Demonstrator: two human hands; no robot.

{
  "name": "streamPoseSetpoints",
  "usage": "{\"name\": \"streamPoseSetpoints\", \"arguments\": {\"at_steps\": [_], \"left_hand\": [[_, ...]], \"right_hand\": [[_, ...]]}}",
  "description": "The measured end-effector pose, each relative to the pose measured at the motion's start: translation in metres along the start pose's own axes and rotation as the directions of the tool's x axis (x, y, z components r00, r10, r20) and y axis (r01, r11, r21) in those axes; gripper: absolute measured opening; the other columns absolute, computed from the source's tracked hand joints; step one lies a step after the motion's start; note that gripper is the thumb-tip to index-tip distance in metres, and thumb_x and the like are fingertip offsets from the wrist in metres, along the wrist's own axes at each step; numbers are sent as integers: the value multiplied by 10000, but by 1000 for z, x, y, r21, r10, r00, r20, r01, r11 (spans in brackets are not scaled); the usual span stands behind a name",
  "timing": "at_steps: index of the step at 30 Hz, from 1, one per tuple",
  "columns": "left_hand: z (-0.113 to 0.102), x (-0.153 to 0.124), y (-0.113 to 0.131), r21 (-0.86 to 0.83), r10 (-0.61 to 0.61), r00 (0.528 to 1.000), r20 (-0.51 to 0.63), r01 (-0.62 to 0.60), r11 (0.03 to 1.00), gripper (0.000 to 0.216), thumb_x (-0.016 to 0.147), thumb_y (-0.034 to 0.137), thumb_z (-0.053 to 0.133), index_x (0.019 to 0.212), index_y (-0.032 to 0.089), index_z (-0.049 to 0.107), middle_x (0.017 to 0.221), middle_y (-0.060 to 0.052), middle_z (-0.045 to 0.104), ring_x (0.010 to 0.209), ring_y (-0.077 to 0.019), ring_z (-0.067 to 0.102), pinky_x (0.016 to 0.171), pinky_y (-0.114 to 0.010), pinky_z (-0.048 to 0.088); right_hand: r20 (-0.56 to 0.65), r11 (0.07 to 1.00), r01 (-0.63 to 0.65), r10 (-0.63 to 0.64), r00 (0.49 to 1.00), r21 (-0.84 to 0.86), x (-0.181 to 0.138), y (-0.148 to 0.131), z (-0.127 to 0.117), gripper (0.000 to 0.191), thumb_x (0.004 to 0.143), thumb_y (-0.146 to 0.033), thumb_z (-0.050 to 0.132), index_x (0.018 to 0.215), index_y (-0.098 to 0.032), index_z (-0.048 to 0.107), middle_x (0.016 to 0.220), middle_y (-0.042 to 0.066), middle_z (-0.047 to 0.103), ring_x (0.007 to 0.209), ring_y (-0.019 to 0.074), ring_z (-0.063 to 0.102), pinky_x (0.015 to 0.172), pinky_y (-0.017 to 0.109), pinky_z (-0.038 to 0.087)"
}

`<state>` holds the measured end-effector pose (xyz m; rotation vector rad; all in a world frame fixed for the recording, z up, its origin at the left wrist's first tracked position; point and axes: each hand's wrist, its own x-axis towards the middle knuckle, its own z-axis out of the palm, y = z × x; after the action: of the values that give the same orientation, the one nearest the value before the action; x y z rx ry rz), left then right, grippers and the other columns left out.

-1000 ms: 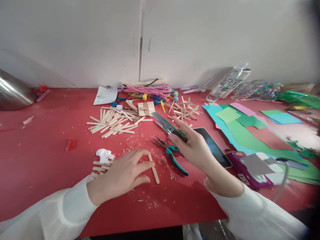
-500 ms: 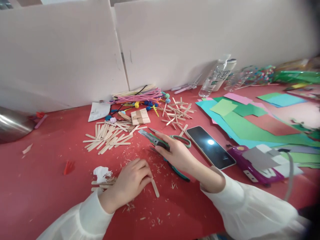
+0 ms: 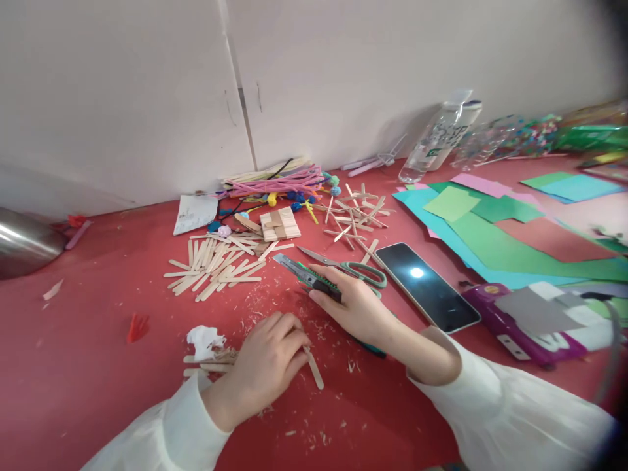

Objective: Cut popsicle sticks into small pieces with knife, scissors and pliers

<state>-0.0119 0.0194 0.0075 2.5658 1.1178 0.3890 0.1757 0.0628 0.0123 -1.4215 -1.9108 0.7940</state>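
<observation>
My left hand point(image 3: 272, 363) is closed on a wooden craft stick point(image 3: 314, 371), whose rounded end sticks out toward me past the thumb. In my right hand point(image 3: 358, 304) is a utility knife point(image 3: 308, 276), its blade out and pointing to the upper left. Pale wood shavings point(image 3: 321, 333) lie scattered around both hands on the red tabletop point(image 3: 161, 405). Scissors point(image 3: 363, 271) with grey-green handles rest just behind the right hand. A dark green-handled tool lies partly hidden beneath that hand. Several more sticks point(image 3: 216, 367) and a crumpled white tissue point(image 3: 203, 341) sit left of my left hand.
Beyond my hands lie a pile of craft sticks point(image 3: 216, 265), split sticks point(image 3: 358, 216) and pink pipe cleaners point(image 3: 279, 180). To the right are a phone point(image 3: 426, 288), a purple glue-gun-like device point(image 3: 520, 320), coloured paper point(image 3: 530, 242) and a bottle point(image 3: 424, 154). A white panel point(image 3: 122, 98) stands behind.
The view has shifted slightly, so most things appear farther right. Both hands keep their hold on the stick and the knife; more of the scissors shows.
</observation>
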Motion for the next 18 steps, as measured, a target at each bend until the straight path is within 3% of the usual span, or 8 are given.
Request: {"name": "streamPoseSetpoints", "arguments": {"at_steps": [11, 14, 18], "left_hand": [[6, 0, -1, 69, -14, 1000, -14, 15, 998, 123, 845, 78, 545, 763, 167, 562, 821, -38, 558, 771, -210, 519, 684, -346, 467], [2, 0, -3, 11, -60, 987, -147, 62, 998, 145, 887, 101, 472, 769, 176, 510, 817, -37, 533, 760, -205, 505, 674, -343, 452], [-7, 0, -6, -65, -127, 916, -379, 111, 992, 133, 927, 156, 415, 808, 190, 466, 846, -34, 500, 797, -194, 500, 707, -329, 439]], "right_hand": [[42, 994, -52, 48, 998, 95, -1, 0, 3, 432, 817, -284, 513, 1229, -162, 552, 1021, 89, 695, 863, 250, 641, 790, 399, 482], [62, 980, -94, 84, 995, 176, -2, -2, 3, 417, 807, -297, 532, 1204, -174, 558, 973, 73, 689, 801, 224, 633, 740, 371, 489], [162, 923, -164, 113, 980, 348, -5, -10, 3, 381, 804, -397, 561, 1109, -169, 576, 776, 17, 628, 615, 147, 576, 575, 282, 478]]}}
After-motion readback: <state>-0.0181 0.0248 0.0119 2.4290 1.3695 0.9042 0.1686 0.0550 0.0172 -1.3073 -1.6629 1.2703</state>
